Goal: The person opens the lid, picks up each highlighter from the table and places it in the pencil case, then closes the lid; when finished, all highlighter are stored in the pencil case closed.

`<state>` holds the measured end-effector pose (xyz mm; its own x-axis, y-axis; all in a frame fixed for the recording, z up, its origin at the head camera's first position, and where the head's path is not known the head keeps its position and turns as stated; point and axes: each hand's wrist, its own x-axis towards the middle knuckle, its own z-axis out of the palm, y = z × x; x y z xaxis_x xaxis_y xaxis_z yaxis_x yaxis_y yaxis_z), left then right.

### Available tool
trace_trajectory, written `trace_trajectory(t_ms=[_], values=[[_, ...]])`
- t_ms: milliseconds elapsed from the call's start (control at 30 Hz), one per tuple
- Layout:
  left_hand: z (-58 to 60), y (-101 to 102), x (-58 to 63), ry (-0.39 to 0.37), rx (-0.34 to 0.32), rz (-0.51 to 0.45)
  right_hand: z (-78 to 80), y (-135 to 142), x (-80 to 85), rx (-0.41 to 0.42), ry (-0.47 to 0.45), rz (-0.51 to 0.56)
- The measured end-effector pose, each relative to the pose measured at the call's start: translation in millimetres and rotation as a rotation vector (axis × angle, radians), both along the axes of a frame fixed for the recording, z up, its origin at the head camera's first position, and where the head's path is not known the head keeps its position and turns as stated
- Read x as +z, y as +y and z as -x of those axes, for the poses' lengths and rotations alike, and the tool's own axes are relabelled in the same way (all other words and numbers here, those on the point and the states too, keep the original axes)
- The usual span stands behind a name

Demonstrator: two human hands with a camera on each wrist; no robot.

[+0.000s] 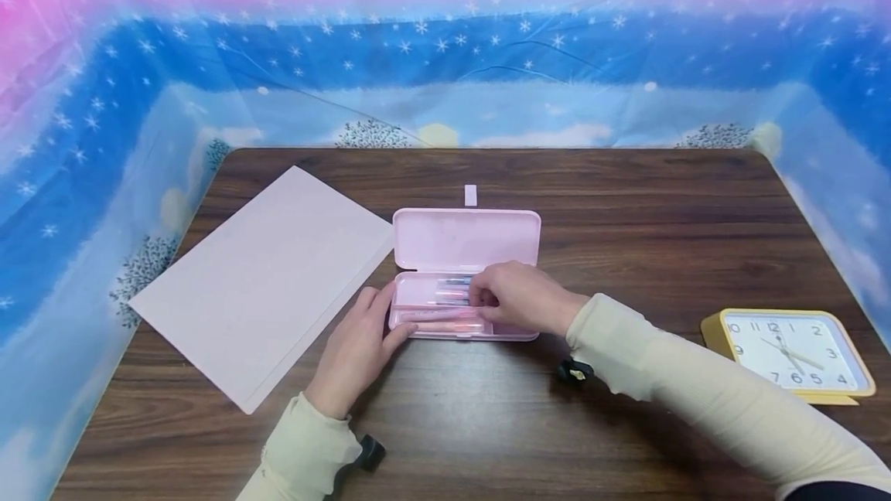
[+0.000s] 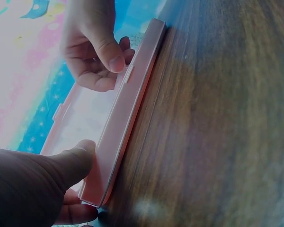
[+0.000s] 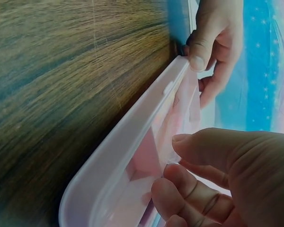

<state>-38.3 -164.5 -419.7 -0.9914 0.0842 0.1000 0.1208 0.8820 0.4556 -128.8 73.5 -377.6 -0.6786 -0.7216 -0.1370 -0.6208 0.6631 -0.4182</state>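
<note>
A pink pencil case lies with its lid raised, and pens with clear caps lie in its back compartment. More pink and orange pens fill the front compartment. The left hand grips the case's left end, its thumb on the front wall and its fingers at the side. Inside the case is the right hand, fingers bent, at the right ends of the pens. In the right wrist view, the thumb and fingers stand a little apart; whether a pen is pinched there is unclear.
A large pale pink folder lies slanted on the left, its corner by the lid. Behind the case is a small white eraser-like block. A yellow clock stands at the right. Snowflake-patterned cloth surrounds the wooden table.
</note>
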Motion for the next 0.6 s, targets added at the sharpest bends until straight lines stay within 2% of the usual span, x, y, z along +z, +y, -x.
trace_trajectory(t_ms=[267, 433, 600], values=[[0.7, 0, 0.5, 0.041, -0.007, -0.008, 1.7, 2, 4.6, -0.025, -0.011, 0.0], [0.9, 0, 0.9, 0.02, -0.002, -0.004, 2.6, 8, 11.0, -0.051, -0.021, 0.024], [0.4, 1, 0.1, 0.004, 0.002, 0.001, 7.7, 20, 22.0, -0.065, 0.014, 0.093]])
